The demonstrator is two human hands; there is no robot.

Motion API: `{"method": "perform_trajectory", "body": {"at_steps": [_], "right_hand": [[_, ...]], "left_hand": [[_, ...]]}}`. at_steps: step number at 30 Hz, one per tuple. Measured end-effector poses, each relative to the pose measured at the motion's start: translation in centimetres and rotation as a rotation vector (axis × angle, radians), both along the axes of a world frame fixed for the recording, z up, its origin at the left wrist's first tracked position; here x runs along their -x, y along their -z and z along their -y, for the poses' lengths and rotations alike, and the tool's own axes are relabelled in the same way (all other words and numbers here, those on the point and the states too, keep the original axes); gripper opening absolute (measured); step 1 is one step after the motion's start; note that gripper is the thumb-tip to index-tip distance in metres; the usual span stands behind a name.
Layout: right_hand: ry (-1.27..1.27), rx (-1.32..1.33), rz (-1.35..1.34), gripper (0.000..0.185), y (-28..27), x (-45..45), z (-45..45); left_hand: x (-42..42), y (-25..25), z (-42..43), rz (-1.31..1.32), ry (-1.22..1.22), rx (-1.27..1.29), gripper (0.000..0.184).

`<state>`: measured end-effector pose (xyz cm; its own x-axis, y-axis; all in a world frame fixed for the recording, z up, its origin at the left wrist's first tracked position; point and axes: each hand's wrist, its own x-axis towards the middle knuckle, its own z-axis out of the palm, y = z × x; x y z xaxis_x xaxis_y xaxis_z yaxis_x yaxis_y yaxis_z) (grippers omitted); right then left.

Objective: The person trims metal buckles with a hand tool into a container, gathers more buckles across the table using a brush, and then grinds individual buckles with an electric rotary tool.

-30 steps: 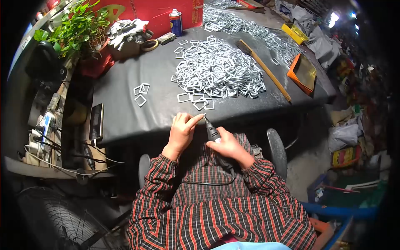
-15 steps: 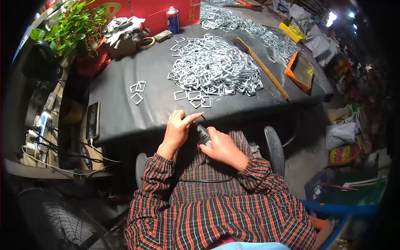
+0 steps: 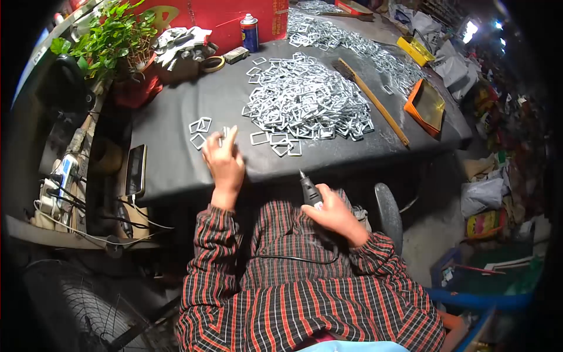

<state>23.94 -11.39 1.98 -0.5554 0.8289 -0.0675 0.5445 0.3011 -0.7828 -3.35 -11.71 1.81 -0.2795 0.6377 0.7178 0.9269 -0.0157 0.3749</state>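
My right hand (image 3: 334, 214) is wrapped round a dark rotary tool (image 3: 310, 191), whose thin tip points up towards the table's front edge. Over the table, my left hand (image 3: 224, 161) is slightly blurred, with a small metal piece (image 3: 226, 132) showing at its fingers. Just left of those fingers lie a few rectangular metal frames (image 3: 197, 141). A large heap of similar frames (image 3: 308, 97) covers the middle of the black table (image 3: 170, 158), with several loose ones at its near edge.
A wooden-handled brush (image 3: 381, 108) and an orange tray (image 3: 425, 107) lie right of the heap. Behind are a spray can (image 3: 249, 33), a tape roll (image 3: 212, 64) and a potted plant (image 3: 120, 44). A phone (image 3: 136, 170) rests at the left edge.
My left hand has left the tool's tip and moved left and forward over the table, its fingers spreading somewhat. My right hand has shifted slightly right with the tool.
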Motion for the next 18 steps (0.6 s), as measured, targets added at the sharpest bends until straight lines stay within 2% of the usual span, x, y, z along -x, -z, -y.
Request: {"method": "perform_trajectory", "body": {"at_steps": [1,2,5,7,10,13,14,16,18], "right_hand": [[0.038,0.008,-0.047,0.047,0.3,-0.2,0.2],[0.074,0.017,-0.091,0.047,0.4,-0.4,0.5],[0.078,0.013,-0.063,0.046,-0.6,-0.9,0.8],[0.066,0.014,-0.066,0.045,-0.8,-0.7,0.2],[0.081,0.203,-0.012,0.043,-0.5,-1.7,-0.5],[0.075,0.080,0.000,0.039,-0.1,-1.0,-0.9],[0.076,0.024,0.006,0.037,0.0,-0.7,-0.9],[0.082,0.022,-0.027,0.036,0.1,-0.2,-0.5],[0.093,-0.001,-0.089,0.034,0.0,0.3,-0.4]], "left_hand": [[0.4,-0.9,-0.5,-0.105,-0.179,-0.078,0.041],[0.6,-0.5,-1.3,-0.103,-0.186,-0.078,0.041],[1.4,2.5,-4.0,-0.097,0.282,0.155,0.034],[2.0,2.0,-4.1,-0.143,0.249,0.182,0.032],[1.4,2.1,-3.6,-0.203,0.222,0.258,0.027],[-0.5,1.5,-2.4,-0.142,0.163,0.181,0.016],[-1.6,1.4,-2.2,-0.147,0.162,0.183,0.016],[-4.1,1.8,-1.2,-0.093,0.320,0.006,0.022],[-4.9,2.6,-0.1,-0.087,0.353,-0.005,0.025]]}}
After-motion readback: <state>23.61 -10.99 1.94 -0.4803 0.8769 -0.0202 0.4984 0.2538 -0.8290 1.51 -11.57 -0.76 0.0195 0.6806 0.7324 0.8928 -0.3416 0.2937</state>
